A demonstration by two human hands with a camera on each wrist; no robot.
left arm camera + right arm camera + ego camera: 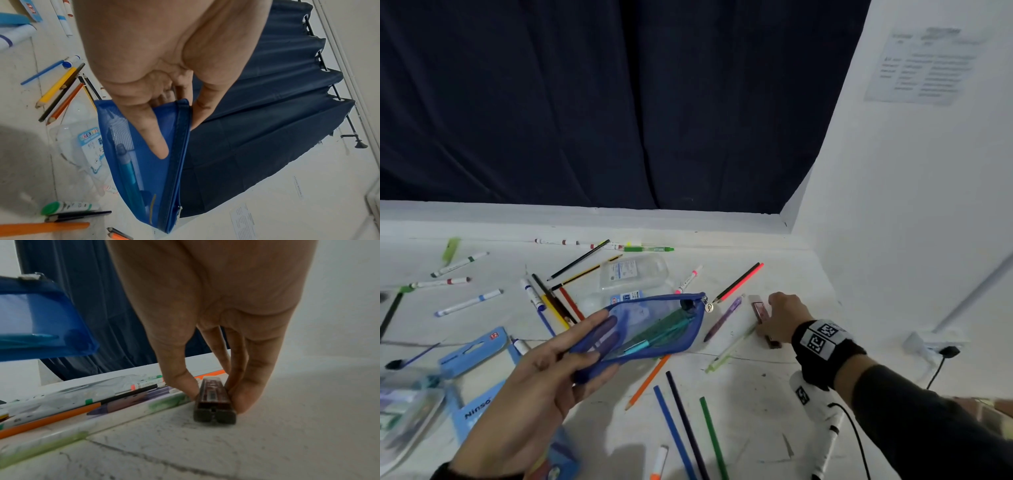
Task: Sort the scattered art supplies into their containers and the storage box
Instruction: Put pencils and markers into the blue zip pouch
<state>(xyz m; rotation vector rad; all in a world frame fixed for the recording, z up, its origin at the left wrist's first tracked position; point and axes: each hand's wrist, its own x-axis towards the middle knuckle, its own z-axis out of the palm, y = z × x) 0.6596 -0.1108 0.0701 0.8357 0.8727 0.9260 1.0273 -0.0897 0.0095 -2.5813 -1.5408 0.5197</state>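
My left hand [589, 346] grips a blue mesh zip pouch [654, 329] and holds it above the white surface, mouth unzipped. In the left wrist view the thumb lies on the pouch [144, 154] and the fingers are tucked behind its zipper edge. A teal pen [127, 168] lies inside. Right of the pouch, my right hand [777, 315] reaches down to a small dark red rectangular case [760, 310]. The right wrist view shows thumb and fingers [246, 395] pinching the case [214, 410] by its long sides while it rests on the surface.
Coloured pencils, markers and pens lie scattered all over the surface, among them a purple pen [722, 318] and a pale green pen [726, 353] beside the case. A clear plastic pack [633, 274] and blue packages [476, 407] lie left. A white wall [893, 205] stands close on the right.
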